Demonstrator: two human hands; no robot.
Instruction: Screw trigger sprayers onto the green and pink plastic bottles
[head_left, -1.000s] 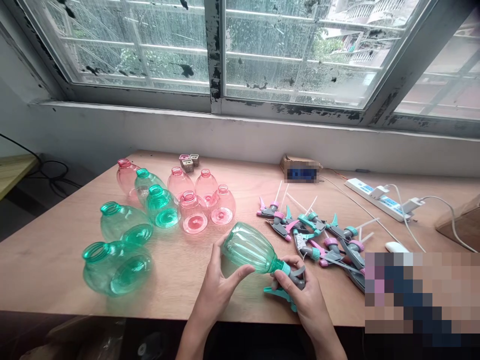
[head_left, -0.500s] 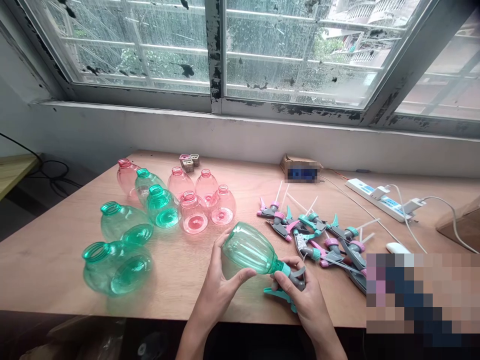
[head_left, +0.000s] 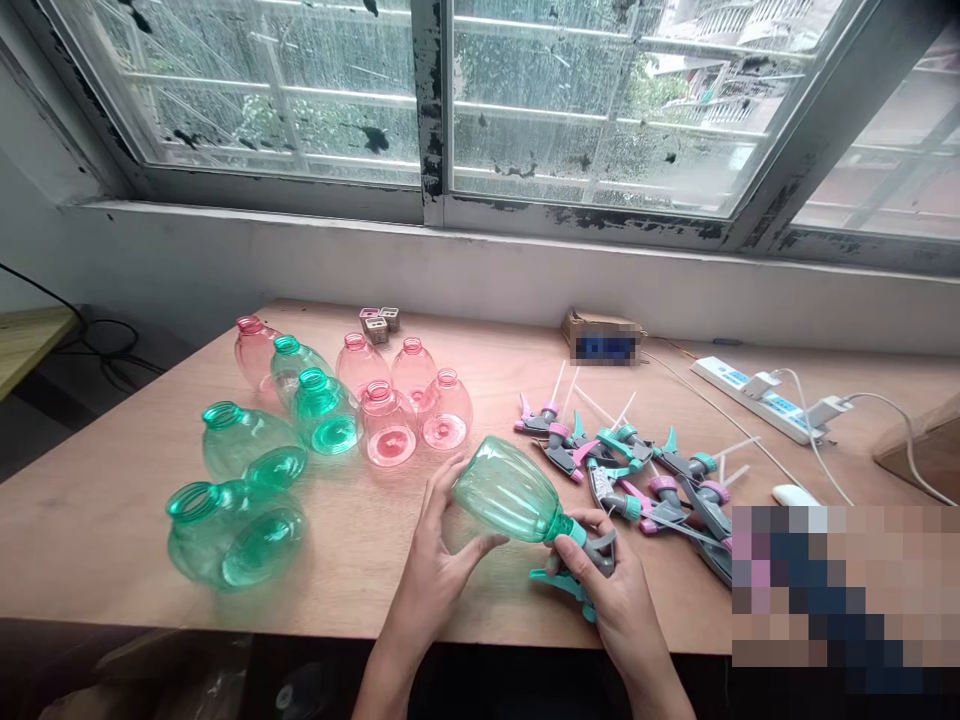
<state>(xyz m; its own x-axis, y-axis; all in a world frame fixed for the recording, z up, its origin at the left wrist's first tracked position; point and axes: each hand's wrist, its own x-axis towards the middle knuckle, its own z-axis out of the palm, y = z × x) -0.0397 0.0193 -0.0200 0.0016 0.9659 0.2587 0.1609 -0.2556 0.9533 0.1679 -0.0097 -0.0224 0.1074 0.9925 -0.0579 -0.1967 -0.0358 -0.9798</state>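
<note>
A see-through green spray bottle (head_left: 508, 490) is held tilted above the table's front edge, base to the upper left and neck to the lower right. My left hand (head_left: 435, 570) is curved around its base end, thumb along the lower side and fingertips partly hidden behind it. My right hand (head_left: 604, 580) grips the grey and teal trigger sprayer (head_left: 602, 552) at the bottle's neck, thumb on the collar. The sprayer's teal part sticks out to the left below the neck. Whether the collar is fully screwed on, I cannot tell.
Open green bottles (head_left: 236, 535) and pink bottles (head_left: 390, 425) stand on the left and middle of the table (head_left: 360, 560). Several trigger sprayers (head_left: 630, 445) with white tubes lie in a heap on the right. Behind them are a power strip (head_left: 757, 395) and cables.
The bottle has shifted slightly up and to the right with its sprayer. My right hand has moved a little with it, and my left fingers have slid slightly along the base.
</note>
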